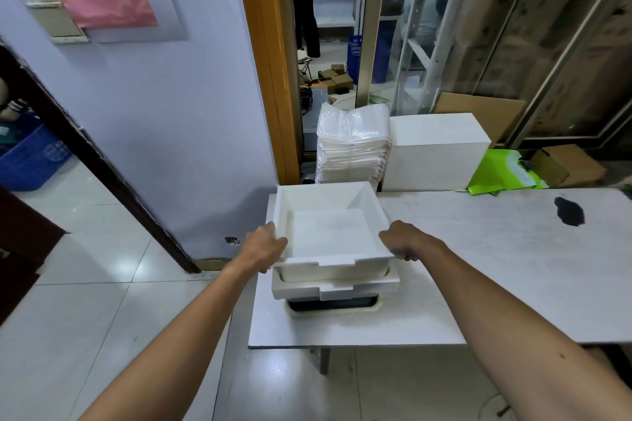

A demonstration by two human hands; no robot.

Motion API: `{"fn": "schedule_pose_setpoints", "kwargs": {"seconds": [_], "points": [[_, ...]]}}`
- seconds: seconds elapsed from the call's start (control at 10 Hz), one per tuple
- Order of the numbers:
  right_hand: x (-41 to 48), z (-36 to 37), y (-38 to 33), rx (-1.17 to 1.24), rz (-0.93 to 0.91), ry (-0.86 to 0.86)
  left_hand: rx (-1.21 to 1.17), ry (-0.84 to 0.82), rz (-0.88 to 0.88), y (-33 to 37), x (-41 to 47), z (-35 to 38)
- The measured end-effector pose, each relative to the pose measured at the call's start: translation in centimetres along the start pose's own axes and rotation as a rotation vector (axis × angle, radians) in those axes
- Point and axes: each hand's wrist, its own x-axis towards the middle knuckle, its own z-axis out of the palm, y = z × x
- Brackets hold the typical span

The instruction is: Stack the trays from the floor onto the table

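A white foam tray [328,232] sits on top of a stack at the left end of the white table [496,270]. My left hand [265,246] grips its left rim and my right hand [407,239] grips its right rim. Under it lies a second white tray [335,288], and beneath that a cream-rimmed dark tray [333,306] rests on the table. The top tray sits nested in the one below, slightly tilted.
A dark stain [569,211] marks the table's right part. Behind the table stand a pile of white bubble mailers [354,147], a white box [436,150], a green bag [502,173] and cardboard boxes [564,164]. A blue crate [27,157] sits at the left on the tiled floor.
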Motion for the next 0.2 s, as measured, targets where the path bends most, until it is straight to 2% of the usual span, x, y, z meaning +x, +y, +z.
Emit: {"fn": "schedule_pose_setpoints", "kwargs": {"seconds": [0.2], "points": [[0.94, 0.47, 0.74, 0.144, -0.011, 0.049, -0.285, -0.019, -0.063, -0.46, -1.43, -0.36]]}}
